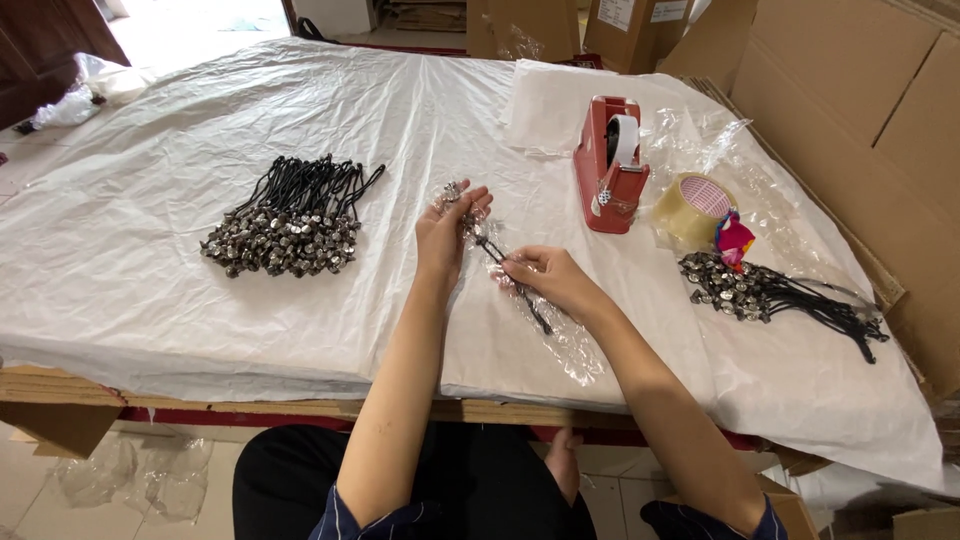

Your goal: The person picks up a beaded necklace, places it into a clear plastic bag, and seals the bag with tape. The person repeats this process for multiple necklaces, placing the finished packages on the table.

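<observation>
A wide table (150, 300) covered with a white plastic sheet (200, 120) fills the room before the seated person, with cardboard boxes (850, 100) along its right side. On the left lies a big pile of black corded pendants (290, 225), on the right a smaller pile (770, 295), a red tape dispenser (610, 165) and a roll of clear tape (692, 208). In the middle, the left hand (447, 232) is lifted, fingers loosely curled around the metal end of one corded pendant (485, 240) in a clear plastic sleeve (555, 335). The right hand (545, 278) pinches the black cord, fingers narrow. The piece looks light; the cord is soft and limp, the sleeve thin and slippery, so I think the hard metal end gives the surest hold.
</observation>
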